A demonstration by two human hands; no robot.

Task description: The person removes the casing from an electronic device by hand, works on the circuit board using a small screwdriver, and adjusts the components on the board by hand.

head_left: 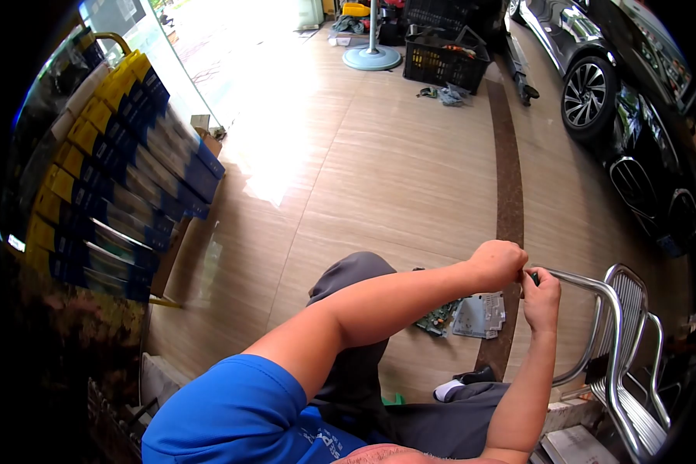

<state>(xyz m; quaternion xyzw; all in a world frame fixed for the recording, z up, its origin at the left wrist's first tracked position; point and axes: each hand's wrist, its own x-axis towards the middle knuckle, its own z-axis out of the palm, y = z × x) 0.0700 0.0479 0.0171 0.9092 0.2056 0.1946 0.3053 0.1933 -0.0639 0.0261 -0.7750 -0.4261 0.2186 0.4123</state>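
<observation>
My left hand (501,264) is closed in a fist, its fingers turned away from view; what it holds, if anything, is hidden. Close against it, my right hand (541,298) pinches a small dark green object (535,278), mostly covered by the fingers. On the floor below the hands lie green circuit boards (438,318) and a flat grey metal plate (472,317), partly behind my left forearm.
A metal chair (615,309) stands close to the right of my right hand. Packaged goods hang on a rack (104,174) at left. Farther off are a black crate (445,62), a round stand base (371,57) and a black car (634,116).
</observation>
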